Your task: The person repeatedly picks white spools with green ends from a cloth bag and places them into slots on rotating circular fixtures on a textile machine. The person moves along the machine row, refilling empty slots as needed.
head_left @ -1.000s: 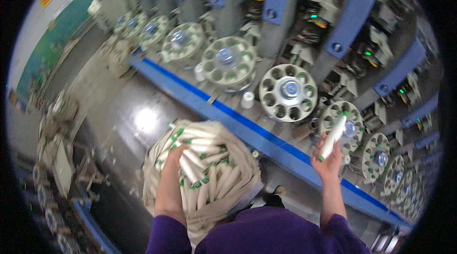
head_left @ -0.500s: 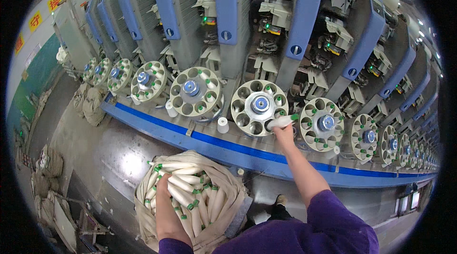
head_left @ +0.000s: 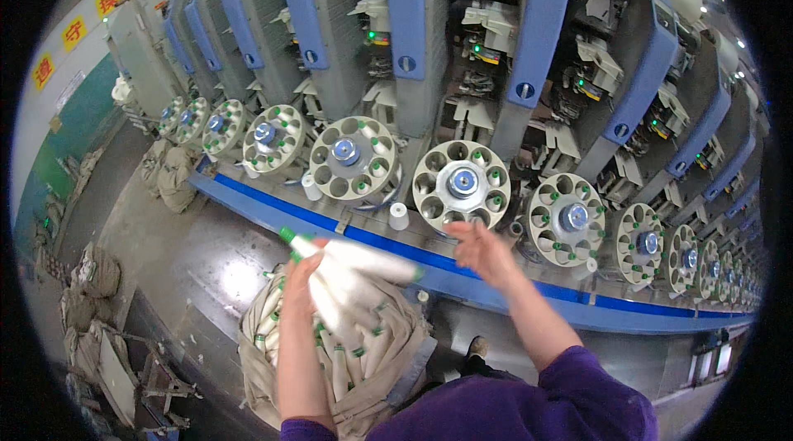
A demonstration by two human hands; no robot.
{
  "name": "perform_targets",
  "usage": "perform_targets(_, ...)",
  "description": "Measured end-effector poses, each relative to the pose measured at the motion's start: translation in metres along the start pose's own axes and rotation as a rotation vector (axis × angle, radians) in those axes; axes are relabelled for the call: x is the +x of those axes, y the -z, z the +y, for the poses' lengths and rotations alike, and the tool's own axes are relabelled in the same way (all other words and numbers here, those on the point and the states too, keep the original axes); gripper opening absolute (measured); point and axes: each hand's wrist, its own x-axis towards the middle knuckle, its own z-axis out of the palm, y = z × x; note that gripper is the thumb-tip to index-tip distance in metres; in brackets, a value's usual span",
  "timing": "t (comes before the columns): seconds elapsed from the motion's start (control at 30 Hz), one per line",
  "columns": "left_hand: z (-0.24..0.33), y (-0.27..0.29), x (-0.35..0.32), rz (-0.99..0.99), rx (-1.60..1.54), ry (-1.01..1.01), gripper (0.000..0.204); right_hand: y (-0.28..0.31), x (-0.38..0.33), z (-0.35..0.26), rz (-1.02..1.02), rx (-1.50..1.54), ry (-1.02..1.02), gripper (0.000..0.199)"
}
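Observation:
My left hand [head_left: 304, 272], raised over the sack, is closed round several white yarn bobbins [head_left: 368, 259] with green tips, smeared by motion. Below it, a beige cloth sack [head_left: 263, 375] holds many more such bobbins. My right hand [head_left: 487, 255] is at the near edge of a round magazine [head_left: 444, 181], its fingers apart and nothing seen in them. That magazine has a ring of pockets round a blue and silver hub. Green-tipped bobbins stand in some right-hand pockets; those on the left look empty. My right fingers partly cover the front pockets.
A row of similar magazines [head_left: 345, 187] runs left and right along a blue machine rail [head_left: 273, 208]. Blue upright machine heads [head_left: 406, 20] rise behind them. White cones [head_left: 398, 216] stand on the ledge. Filled sacks [head_left: 175, 181] and a metal frame [head_left: 157, 391] lie at left.
My left hand has lifted a bunch of bobbins up out of the sack. The bobbin in my right hand is gone from it, and that hand has drawn slightly left and nearer.

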Motion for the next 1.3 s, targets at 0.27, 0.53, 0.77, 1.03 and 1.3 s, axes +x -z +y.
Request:
perform_targets(0.27,-0.002,-0.146,0.042,-0.126,-0.408,-0.086,0.054,0.034,-0.033,-0.045,-0.758,-0.022,-0.395,0.052)
perform_targets(0.53,-0.031,-0.216,0.065,-0.229,-0.321,-0.135,0.057,0.115,-0.030,-0.120,0.007,-0.046,0.236,0.023)
perform_targets(0.77,-0.046,-0.237,0.083,-0.161,-0.165,-0.167,0.056,0.096,0.031,-0.096,-0.051,0.335,0.088,0.035)
perform_targets(1.03,-0.041,-0.206,0.084,-0.085,-0.169,-0.246,0.057,0.173,0.005,-0.145,0.259,0.856,0.469,0.016)
perform_targets(1.3,-0.042,-0.184,0.090,-0.125,0.077,-0.340,0.055,0.049,0.064,-0.023,-0.004,-0.055,0.022,0.029)
